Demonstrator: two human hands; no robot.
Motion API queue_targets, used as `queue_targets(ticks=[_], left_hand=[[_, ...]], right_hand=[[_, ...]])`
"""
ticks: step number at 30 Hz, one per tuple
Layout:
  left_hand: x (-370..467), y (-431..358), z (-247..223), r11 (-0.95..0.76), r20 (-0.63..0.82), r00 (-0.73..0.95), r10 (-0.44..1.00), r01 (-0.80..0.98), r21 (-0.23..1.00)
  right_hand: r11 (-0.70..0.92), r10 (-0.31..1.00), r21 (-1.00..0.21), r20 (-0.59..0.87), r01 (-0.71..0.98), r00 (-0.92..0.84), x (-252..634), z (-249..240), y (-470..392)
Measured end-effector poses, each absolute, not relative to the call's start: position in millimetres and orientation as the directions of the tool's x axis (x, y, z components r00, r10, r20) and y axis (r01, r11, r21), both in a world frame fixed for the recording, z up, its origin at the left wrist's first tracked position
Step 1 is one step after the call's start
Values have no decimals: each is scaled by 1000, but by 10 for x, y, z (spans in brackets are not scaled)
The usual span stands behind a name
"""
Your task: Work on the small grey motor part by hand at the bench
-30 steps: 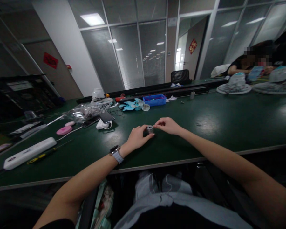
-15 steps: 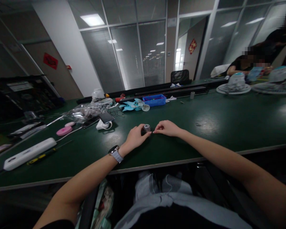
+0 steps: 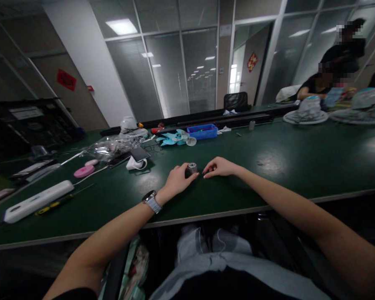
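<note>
- Left hand (image 3: 176,179): fingers and thumb closed around small metal cylinder (image 3: 192,168), upright on green table (image 3: 237,193), in front of person.
- Right hand (image 3: 221,167): just beside cylinder, not touching — fingers curled, thumb near index; can't tell if anything small is pinched.
- Blue tray (image 3: 203,134) — farther back, beside light-blue blades (image 3: 170,138).
- White power strip (image 3: 39,200), yellow-handled screwdriver (image 3: 48,208): table's left side.

Bright lights (image 3: 121,26) are seen in big windows (image 3: 162,75); a black chair (image 3: 236,101) is placed behind the green tabletop (image 3: 300,162).
</note>
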State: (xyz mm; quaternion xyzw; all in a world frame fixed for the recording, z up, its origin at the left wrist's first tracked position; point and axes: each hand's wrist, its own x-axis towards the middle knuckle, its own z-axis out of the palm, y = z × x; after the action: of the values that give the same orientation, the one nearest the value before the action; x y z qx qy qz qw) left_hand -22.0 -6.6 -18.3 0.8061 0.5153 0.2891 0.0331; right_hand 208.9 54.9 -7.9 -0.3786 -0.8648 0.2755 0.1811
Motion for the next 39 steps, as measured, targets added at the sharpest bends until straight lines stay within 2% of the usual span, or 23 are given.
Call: queue_targets(ticks=[5,11,14,20,34,39], left_hand=[[-239,-47,-188,-488,429,321,845,791,369],[-227,-63,-151,-552,407,398,822,731,400],[-204,-89,-132,-589,399,446,801,705,396],[-178,-122,-137,-624,387,495,778,678,389],[-182,-121,-144,-643,392,515,762,671,369],[-168,-128,-129,-648,389,523,758,666,369]], right_hand=[[569,769,-609,154,553,-621,2028,-115,521],[591,806,-638,439,494,-398,1915,-35,377],[648,761,-629,519,428,-389,1880,11,284],[690,713,-638,517,342,-474,1839,5,210],[679,717,-644,479,353,-506,1842,12,186],[642,746,-687,456,341,-485,1818,24,170]])
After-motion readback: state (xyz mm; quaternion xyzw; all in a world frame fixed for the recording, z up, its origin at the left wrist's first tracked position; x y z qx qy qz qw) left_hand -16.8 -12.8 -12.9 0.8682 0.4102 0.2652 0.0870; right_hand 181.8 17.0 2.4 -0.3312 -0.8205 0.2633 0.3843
